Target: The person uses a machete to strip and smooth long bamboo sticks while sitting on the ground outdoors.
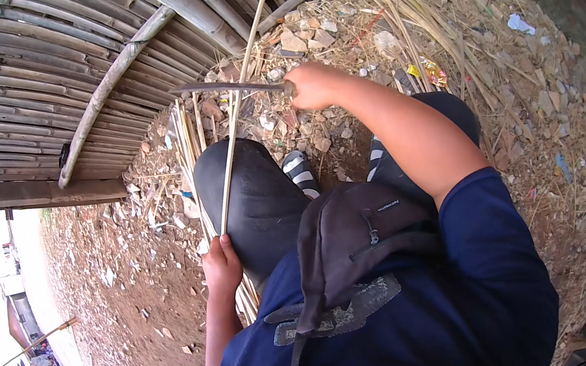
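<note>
Steadily, from my remote seat, I see the right arm reach forward and inward out of its navy sleeve, elbow bent, its right hand (pixel 313 86) wrapped around the handle of a long, dark, slightly curved metal knife (pixel 218 86). On my other side, the left forearm rises from the lower edge, and the left hand (pixel 222 264), thumb uppermost, is closed around the near end of a long, slim, pale-tan bamboo strip (pixel 233 144). That strip lies over the dark-trousered left knee (pixel 256 177), its long axis running away from me and leaning right, its far end up among the grey bamboo poles. I have the blade pointing left, crossing the strip beyond the knee; I cannot tell whether they touch. Beside that knee, a loose bundle of pale split bamboo (pixel 187 149) edges my left side. Farther left I get a stretch of brown earth (pixel 119 285), bounded ahead by the wooden beam of a slatted bamboo panel (pixel 67 88); to the right, rubble separates my knife hand from a heap of dry straw-coloured stalks (pixel 437 32).
</note>
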`<state>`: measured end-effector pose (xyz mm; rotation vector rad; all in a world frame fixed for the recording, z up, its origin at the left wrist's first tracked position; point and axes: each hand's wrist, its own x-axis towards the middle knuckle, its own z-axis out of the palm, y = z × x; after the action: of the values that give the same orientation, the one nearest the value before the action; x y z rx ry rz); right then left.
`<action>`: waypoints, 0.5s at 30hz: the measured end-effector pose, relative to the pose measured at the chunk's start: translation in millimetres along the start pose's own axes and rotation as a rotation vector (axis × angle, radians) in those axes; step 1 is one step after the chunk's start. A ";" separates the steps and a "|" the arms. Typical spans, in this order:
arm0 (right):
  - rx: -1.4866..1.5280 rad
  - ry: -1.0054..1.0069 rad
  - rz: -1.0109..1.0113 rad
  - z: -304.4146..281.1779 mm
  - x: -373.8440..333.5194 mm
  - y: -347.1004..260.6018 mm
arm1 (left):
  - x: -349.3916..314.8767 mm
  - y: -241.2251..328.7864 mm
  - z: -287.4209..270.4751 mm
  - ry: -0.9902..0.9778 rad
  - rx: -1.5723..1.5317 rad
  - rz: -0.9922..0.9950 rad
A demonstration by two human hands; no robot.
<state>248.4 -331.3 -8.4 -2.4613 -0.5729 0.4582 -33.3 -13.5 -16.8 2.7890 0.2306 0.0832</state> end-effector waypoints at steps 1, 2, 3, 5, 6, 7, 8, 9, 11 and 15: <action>0.010 -0.020 0.009 0.7 -6.2 -10.4 | -1.7 -1.3 2.7 0.011 0.005 -0.004; -0.038 -0.037 -0.038 3.3 -10.6 -17.7 | -2.7 -2.6 4.8 0.023 0.010 -0.007; -0.103 -0.060 -0.089 2.6 -18.5 -27.0 | -5.1 -3.6 7.5 0.032 0.014 -0.013; -0.243 -0.102 -0.190 -7.0 -33.7 -42.7 | -11.9 -0.5 7.4 0.006 0.008 -0.057; -0.278 -0.103 -0.205 -7.9 -36.9 -42.2 | -19.1 -2.6 8.9 0.019 0.000 -0.063; -0.230 -0.127 -0.162 -8.1 -34.1 -37.1 | -24.3 -5.3 10.7 0.032 -0.008 -0.072; -0.183 -0.151 -0.120 -6.8 -26.5 -27.4 | -26.0 -8.9 14.5 0.062 -0.003 -0.048; -0.131 -0.179 -0.077 -2.9 -19.0 -15.9 | -26.4 -7.2 12.2 0.039 -0.010 -0.064; -0.058 -0.109 -0.026 -0.8 -7.5 4.9 | -24.4 -1.1 7.2 0.006 -0.031 -0.095; -0.100 -0.015 -0.063 -7.4 -10.8 -10.3 | -23.5 -10.1 6.0 0.013 -0.010 -0.056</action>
<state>239.5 -332.2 5.6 -2.5281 -0.6924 0.4327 -57.5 -10.0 -26.6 2.7708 0.3101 0.0894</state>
